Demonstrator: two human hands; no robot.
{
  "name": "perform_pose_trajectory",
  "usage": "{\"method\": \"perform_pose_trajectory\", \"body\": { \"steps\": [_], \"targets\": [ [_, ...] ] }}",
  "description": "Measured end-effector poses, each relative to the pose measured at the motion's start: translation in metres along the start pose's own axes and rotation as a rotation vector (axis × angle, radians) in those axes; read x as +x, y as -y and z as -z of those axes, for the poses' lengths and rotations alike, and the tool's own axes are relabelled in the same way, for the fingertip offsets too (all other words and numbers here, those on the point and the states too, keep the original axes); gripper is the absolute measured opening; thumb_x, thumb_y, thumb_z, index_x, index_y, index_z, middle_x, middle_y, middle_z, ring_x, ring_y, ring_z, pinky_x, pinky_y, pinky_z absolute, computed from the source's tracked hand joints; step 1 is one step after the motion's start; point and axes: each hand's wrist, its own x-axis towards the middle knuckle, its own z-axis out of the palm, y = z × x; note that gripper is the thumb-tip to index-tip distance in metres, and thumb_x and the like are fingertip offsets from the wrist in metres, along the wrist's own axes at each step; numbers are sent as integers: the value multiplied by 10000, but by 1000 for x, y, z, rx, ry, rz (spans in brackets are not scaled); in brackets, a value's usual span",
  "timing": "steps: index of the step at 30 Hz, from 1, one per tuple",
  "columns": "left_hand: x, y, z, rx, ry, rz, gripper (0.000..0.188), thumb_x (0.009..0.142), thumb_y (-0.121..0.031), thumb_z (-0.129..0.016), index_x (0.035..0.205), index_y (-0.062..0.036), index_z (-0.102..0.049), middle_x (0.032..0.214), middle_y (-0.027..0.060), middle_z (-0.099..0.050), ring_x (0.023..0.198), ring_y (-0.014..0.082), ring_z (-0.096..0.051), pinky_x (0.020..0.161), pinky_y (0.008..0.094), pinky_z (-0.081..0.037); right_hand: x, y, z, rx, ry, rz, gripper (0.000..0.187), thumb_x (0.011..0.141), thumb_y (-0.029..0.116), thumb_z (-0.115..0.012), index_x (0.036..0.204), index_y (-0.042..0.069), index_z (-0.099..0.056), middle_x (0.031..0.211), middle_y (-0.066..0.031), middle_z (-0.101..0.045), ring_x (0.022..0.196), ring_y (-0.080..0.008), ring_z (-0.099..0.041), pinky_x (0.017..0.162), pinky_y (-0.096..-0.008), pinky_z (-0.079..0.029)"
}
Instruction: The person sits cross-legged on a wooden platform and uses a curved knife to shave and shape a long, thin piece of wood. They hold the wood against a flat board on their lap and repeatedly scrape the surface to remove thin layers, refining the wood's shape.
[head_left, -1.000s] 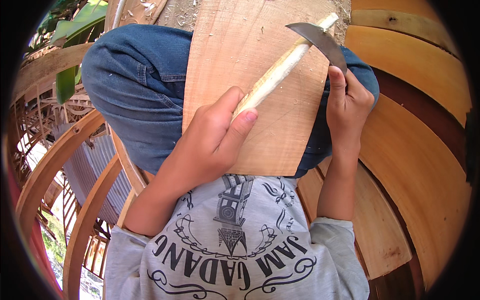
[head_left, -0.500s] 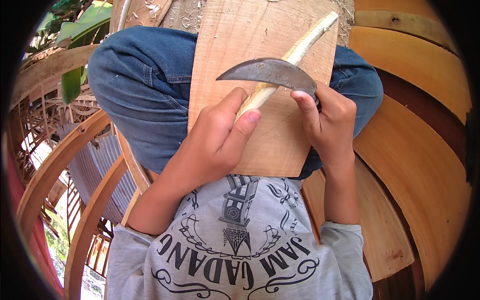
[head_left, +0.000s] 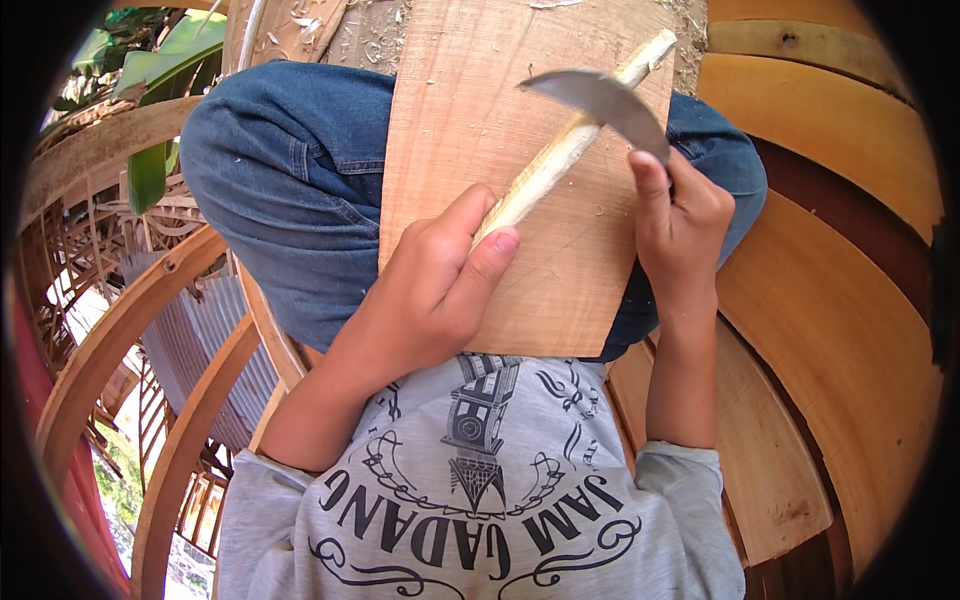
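My left hand point(head_left: 445, 275) is closed round the near end of a pale, peeled wooden stick point(head_left: 540, 178), which slants up and away to the right. Above the stick's upper half lies the curved metal blade of a sickle point(head_left: 610, 105), its point toward the left. My right hand point(head_left: 682, 220) grips the sickle at the blade's base, thumb pressed up along it; the handle is hidden in the fist. Blade and stick cross, though I cannot tell how firmly they touch. Under both is a wide, flat wooden board point(head_left: 440, 130) resting across my lap.
Curved wooden planks point(head_left: 820, 270) rise on the right. Wooden ribs point(head_left: 130, 310) and a corrugated metal sheet point(head_left: 215, 340) are at the left, with green leaves point(head_left: 180, 55) beyond. Wood shavings point(head_left: 365, 40) litter the surface at the far side. My jeans-clad knees point(head_left: 280, 150) flank the board.
The sickle has moved up and to the right along the stick, toward its far end, with my right hand. My left hand and the stick have barely moved.
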Motion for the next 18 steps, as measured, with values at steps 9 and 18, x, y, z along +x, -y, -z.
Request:
{"method": "perform_pose_trajectory", "body": {
  "steps": [9,18],
  "targets": [
    [1,0,1,0,25,3,204,944,-164,-459,856,19,-445,564,154,-429,502,214,-453,502,352,-339,0,-1,2,33,18,-22,482,847,404,-642,625,2,-497,497,-111,-412,414,-231,-378,411,-308,-341],
    [2,-3,0,-4,21,4,204,945,-159,-456,838,12,-433,568,150,-434,500,223,-444,500,352,-337,7,3,7,15,47,87,419,849,391,-642,675,16,-575,504,-111,-453,417,-216,-410,416,-304,-348]
  ]
}}
